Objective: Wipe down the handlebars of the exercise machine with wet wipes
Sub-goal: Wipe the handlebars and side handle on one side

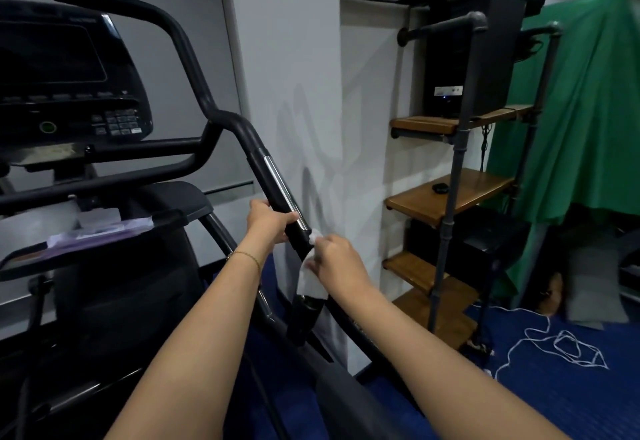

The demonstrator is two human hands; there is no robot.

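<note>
The exercise machine's right handlebar [258, 159] is a black tube with a shiny metal strip, running down from the console toward me. My left hand [268, 220] is wrapped around the bar just below the metal strip. Directly below it, my right hand [332, 258] presses a white wet wipe [308, 280] against the bar; the wipe hangs down crumpled over the tube. The bar's lower end is partly hidden behind the wipe and my right hand.
The machine's console [65, 79] with screen and keypad stands at the left, a tray with a wipes pack [100, 232] below it. A white wall is close on the right of the bar. A pipe-and-wood shelf [450, 194], green cloth [588, 110] and white cord [561, 346] on blue carpet lie right.
</note>
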